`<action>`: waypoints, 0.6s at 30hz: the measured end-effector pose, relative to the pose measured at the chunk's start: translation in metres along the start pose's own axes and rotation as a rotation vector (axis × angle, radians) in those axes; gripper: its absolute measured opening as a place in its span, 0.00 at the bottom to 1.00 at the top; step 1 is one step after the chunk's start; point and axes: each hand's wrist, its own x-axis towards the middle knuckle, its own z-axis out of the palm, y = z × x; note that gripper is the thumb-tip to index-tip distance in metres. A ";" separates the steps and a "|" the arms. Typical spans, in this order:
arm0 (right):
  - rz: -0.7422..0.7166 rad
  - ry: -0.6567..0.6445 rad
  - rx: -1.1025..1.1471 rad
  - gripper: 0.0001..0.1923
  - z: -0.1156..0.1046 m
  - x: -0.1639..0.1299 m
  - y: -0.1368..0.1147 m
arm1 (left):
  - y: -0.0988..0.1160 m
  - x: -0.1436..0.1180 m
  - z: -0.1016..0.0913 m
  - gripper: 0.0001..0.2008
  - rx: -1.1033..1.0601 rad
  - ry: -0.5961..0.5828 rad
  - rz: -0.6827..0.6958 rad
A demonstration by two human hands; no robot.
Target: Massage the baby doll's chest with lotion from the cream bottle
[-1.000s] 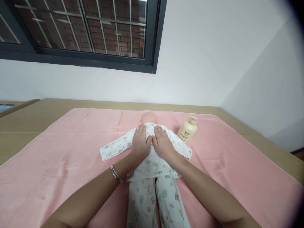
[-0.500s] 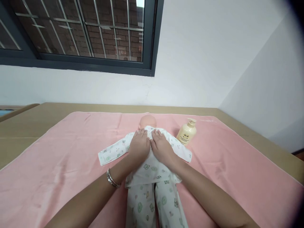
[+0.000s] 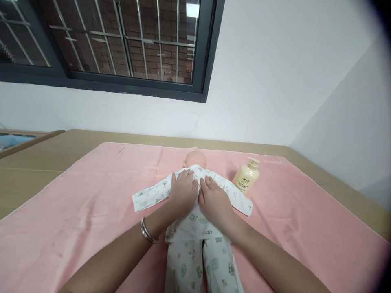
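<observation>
A baby doll (image 3: 195, 158) lies stretched out on a pink sheet (image 3: 106, 183), its bald head at the far end. It wears a white patterned top (image 3: 198, 221) and matching trousers (image 3: 185, 264), with both sleeves spread to the sides. My left hand (image 3: 184, 191) rests flat on the upper torso of the top, left of its middle, fingers stretched out. Beside it, my right hand (image 3: 215, 199) lies flat on the right half, fingers extended and pointing toward the doll's head. Neither hand grasps anything. A silver bangle (image 3: 147, 231) circles my left wrist.
A cream pump bottle (image 3: 247, 176) stands tilted in view by the doll's right-hand sleeve. The sheet covers a tan surface (image 3: 39, 158) that meets a white wall (image 3: 250, 81). Above is a dark-framed barred window (image 3: 137, 87). A blue item (image 3: 14, 140) shows at far left.
The view has shifted, so everything sits a little further right. My right hand has slid slightly down the doll's torso, away from its head; the left has barely moved on it.
</observation>
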 end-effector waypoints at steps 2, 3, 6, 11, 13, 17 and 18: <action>-0.028 0.006 -0.063 0.26 -0.002 -0.007 -0.007 | -0.005 0.005 0.004 0.19 -0.070 -0.026 -0.034; -0.036 0.008 -0.068 0.25 -0.002 -0.007 -0.008 | -0.007 0.006 0.006 0.20 -0.095 -0.034 -0.044; 0.012 0.026 0.025 0.23 -0.001 0.001 -0.001 | -0.010 0.007 0.014 0.22 -0.115 -0.037 -0.023; 0.057 0.029 0.181 0.29 0.012 0.021 0.020 | -0.009 0.004 0.023 0.23 -0.128 0.024 -0.027; 0.042 0.025 0.211 0.30 0.017 0.022 0.023 | -0.009 0.002 0.024 0.23 -0.140 0.050 -0.037; 0.040 0.022 0.227 0.30 0.019 0.020 0.023 | -0.008 0.001 0.025 0.22 -0.145 0.076 -0.039; 0.039 0.020 0.228 0.30 0.019 0.019 0.023 | -0.008 0.001 0.025 0.22 -0.145 0.081 -0.039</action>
